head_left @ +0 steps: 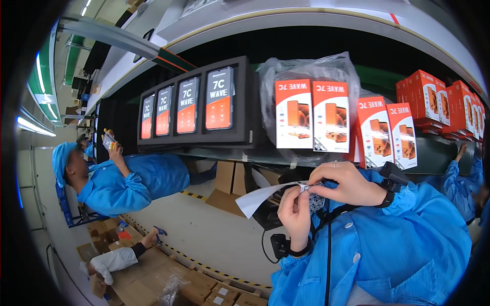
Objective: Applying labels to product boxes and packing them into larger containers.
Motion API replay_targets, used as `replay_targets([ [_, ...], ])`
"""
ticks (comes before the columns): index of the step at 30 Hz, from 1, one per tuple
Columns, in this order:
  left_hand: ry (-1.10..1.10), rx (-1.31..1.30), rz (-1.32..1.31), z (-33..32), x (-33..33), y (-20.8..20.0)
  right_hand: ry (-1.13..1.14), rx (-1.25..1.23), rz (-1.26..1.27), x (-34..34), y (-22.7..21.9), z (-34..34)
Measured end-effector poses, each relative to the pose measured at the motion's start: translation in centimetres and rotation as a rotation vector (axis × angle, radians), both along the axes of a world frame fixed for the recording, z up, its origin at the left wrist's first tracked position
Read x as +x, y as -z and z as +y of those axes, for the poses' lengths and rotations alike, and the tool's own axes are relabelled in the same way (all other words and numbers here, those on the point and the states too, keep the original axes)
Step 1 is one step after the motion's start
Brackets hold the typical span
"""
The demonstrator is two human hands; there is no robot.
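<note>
A white paper strip [261, 198] is held between my two hands, its loose end curling out to the left. Fine dark printing on a hanging part [317, 202] looks like small labels. My left hand [294, 216] is closed, thumb and fingers pinching the strip from below. From the right, my right hand [348, 184] pinches the same spot with its fingertips. Just beyond my hands, orange-and-white phone boxes [331, 116] stand partly on a clear plastic bag [334, 66]. To their left, a black foam tray [240, 136] holds several phones [219, 99] in slots.
More orange boxes [429, 99] stand in a row at the far right. A co-worker in blue [127, 183] holds a small object at the left; another blue-sleeved person [459, 178] is at the right edge. Cardboard cartons [194, 285] lie on the floor below. A metal rail [117, 38] crosses the upper left.
</note>
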State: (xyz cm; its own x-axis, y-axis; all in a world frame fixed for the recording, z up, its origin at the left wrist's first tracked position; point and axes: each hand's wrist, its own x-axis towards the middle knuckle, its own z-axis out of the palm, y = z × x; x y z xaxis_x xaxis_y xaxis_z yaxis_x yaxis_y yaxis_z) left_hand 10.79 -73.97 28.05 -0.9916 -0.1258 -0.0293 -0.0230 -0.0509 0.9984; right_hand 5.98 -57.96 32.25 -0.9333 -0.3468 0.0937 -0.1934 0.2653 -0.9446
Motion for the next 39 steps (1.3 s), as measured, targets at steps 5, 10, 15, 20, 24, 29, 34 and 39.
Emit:
replay_targets([
  [5, 0.005, -0.080, -0.015, -3.0, -2.2, 0.0, 0.031, -0.049, -0.150, -2.6, 0.9, -3.3],
  [10, 0.020, -0.396, 0.101, -4.3, -3.9, 0.3, 0.019, -0.102, -0.281, -4.8, 1.7, -5.0],
  [15, -0.164, -0.638, 0.117, -5.9, -5.9, 1.4, -0.107, -0.043, -0.189, -6.6, 1.8, -6.0],
  [20, -0.385, -0.540, -0.024, -9.0, -6.0, 3.7, -0.026, 0.187, -0.242, -10.3, 5.2, -4.3],
  [24, -0.396, -0.488, -0.063, -9.1, -6.6, 3.3, 0.011, 0.333, -0.230, -11.7, 7.0, -4.0],
  [29, -0.310, -0.566, -0.043, -9.5, -7.0, 3.7, 0.068, 0.373, -0.195, -11.6, 7.6, -4.5],
  [34, -0.297, -0.538, -0.043, -9.0, -7.2, 4.0, 0.105, 0.346, -0.166, -11.2, 7.4, -4.6],
  [39, -0.344, -0.474, -0.056, -8.5, -7.6, 3.8, 0.112, 0.326, -0.154, -11.2, 7.5, -4.7],
])
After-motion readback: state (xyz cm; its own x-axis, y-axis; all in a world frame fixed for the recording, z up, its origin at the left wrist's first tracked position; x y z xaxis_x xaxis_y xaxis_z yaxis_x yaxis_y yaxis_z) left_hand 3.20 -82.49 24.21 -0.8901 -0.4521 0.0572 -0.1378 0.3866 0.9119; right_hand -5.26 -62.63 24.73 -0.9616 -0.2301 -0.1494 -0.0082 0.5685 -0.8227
